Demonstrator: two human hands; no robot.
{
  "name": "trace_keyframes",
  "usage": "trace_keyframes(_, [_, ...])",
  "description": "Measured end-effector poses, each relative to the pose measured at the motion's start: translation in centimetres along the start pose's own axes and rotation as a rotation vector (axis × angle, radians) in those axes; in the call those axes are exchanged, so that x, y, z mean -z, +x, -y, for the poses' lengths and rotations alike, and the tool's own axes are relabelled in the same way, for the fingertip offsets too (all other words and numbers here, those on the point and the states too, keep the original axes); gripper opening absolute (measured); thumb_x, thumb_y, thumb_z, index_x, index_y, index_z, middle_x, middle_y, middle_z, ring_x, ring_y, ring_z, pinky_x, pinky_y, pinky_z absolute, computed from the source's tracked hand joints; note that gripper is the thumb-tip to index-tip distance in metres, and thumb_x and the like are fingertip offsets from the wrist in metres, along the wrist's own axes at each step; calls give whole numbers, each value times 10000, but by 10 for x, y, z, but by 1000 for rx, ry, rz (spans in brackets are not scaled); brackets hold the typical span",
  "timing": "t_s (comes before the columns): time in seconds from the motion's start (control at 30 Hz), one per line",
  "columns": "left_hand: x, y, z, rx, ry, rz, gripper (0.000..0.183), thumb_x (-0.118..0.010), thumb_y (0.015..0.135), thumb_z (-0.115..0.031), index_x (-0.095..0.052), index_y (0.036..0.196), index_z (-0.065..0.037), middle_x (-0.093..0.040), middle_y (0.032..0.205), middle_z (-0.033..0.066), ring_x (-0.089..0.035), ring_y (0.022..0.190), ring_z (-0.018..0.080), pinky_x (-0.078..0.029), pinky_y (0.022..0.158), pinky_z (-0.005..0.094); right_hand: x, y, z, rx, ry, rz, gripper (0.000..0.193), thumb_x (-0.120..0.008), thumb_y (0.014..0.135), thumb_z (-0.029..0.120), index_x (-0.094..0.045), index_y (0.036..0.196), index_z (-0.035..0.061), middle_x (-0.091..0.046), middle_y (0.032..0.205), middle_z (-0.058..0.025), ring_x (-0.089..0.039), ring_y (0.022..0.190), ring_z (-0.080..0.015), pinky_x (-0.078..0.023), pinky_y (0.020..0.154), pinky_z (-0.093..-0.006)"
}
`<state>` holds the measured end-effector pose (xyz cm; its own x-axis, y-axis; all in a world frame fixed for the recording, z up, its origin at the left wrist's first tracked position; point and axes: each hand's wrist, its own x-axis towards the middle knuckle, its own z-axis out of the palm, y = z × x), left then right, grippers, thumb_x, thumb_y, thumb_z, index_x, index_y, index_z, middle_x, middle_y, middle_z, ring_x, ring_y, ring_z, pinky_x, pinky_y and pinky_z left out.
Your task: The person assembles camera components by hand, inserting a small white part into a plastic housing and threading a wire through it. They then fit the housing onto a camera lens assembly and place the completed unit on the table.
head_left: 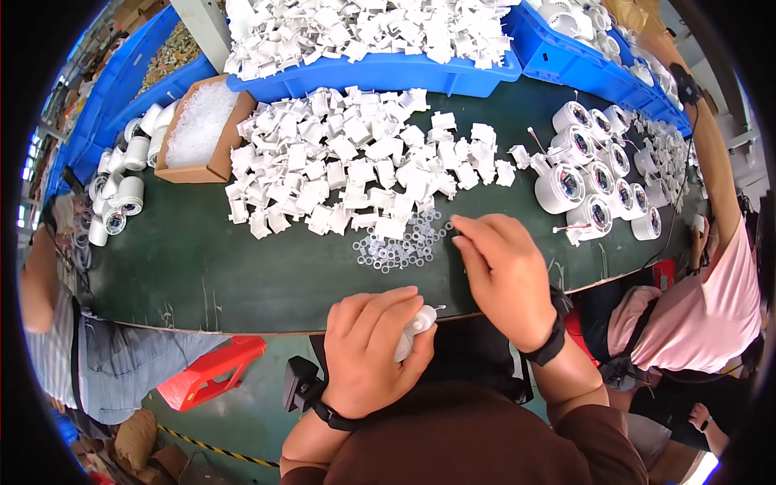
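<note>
Green table [202, 267], left fingers [391, 312] curled around white part [417, 325]

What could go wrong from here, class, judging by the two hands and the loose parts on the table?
1. The left hand holds a white part near the front edge of the table; a slip might drop it.
2. The small rings lie loose, so the right hand could scatter some.
3. The white pieces border the rings; a knock might mix them.
</note>
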<state>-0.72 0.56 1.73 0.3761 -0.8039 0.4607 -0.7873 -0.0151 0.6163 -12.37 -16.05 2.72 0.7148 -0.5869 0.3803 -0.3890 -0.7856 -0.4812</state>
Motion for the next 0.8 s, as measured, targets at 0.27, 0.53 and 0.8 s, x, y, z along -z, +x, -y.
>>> trace_keyframes(0.27, [3, 1, 1, 15, -17, 42, 324, -793, 773, -96, -689, 1079, -80, -701, 1101, 50, -612, 905, 277, -480, 799, 388, -16, 1, -12, -1, -23, -40, 173, -704, 885, -19, -715, 1054, 17, -633, 939, -120, -646, 829, -296, -525, 735, -356])
trace_keyframes(0.53, [3, 5, 4, 32, 19, 84, 332, -791, 776, -134, -708, 1094, -93, -668, 1082, 20, -604, 926, 253, -471, 798, 386, 26, -16, 7, -246, 846, 345, 163, -729, 872, -89, -726, 1006, 3, -659, 996, -63, -632, 904, -126, -498, 803, -259])
trace_keyframes(0.8, [-4, 4, 8, 5, -39, -3, 377, -798, 726, -78, -662, 1077, -89, -667, 1071, 45, -617, 901, 267, -497, 767, 389, 7, -28, 20, -476, 1265, 401, 159, -677, 934, -79, -722, 1065, -1, -657, 1094, -102, -647, 1007, -160, -532, 914, -289])
